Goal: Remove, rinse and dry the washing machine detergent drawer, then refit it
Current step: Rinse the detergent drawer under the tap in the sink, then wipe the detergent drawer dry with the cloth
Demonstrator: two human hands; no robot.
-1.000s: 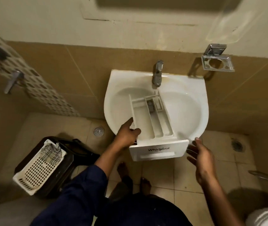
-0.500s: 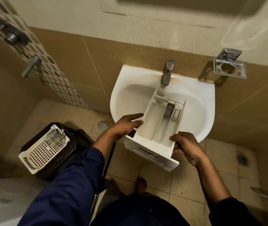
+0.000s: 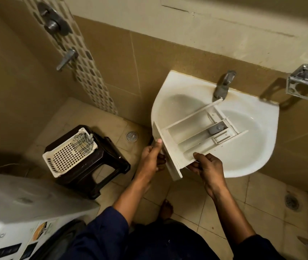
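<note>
So the detergent drawer (image 3: 192,134) was up over the sink (image 3: 168,85), held in both hands. It sat at an angle, with its back end pointing up toward the tap (image 3: 223,87) and the front panel hanging out past the basin's near-left rim. Compartments faced up and looked pretty grimy.

The left hand (image 3: 152,158) was clamped on the front panel. Its thumb lay flat along the panel's outer face, pointing up, and the fingers were tucked round the panel where I couldn't really see them. The right hand (image 3: 206,165) had hold of the drawer's near side wall, close to the front corner, with the fingers curled over the top edge and the knuckles toward the camera. Both forearms were bare and reached forward, and the dark blue sleeves were bunched at the elbows.

The washing machine (image 3: 18,212) sat at the lower left. Next to it was a dark stool (image 3: 100,166) with a white basket (image 3: 68,154) on top, and a checked cloth (image 3: 83,140) lay in the basket.
</note>
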